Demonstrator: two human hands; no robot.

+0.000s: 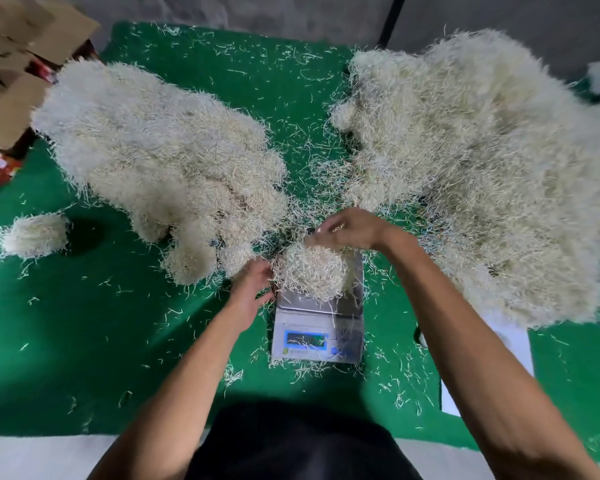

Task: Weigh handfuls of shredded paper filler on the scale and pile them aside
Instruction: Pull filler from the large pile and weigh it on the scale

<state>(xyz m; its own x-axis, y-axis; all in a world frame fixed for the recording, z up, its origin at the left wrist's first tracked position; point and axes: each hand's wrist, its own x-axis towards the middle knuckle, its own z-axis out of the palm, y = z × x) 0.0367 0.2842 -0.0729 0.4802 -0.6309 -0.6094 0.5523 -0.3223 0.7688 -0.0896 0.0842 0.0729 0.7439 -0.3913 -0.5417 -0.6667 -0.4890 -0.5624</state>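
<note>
A cream clump of shredded paper filler sits on the grey digital scale near the green mat's front edge. The left hand curls its fingers into the clump's left side; the right hand, blurred, pinches strands above it.

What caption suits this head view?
Two bare hands, left hand and right hand, shape cream shredded-paper clump on grey digital scale.

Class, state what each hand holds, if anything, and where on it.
Left hand grips the left side of the paper clump on the scale; right hand pinches a few strands above its top.
</note>
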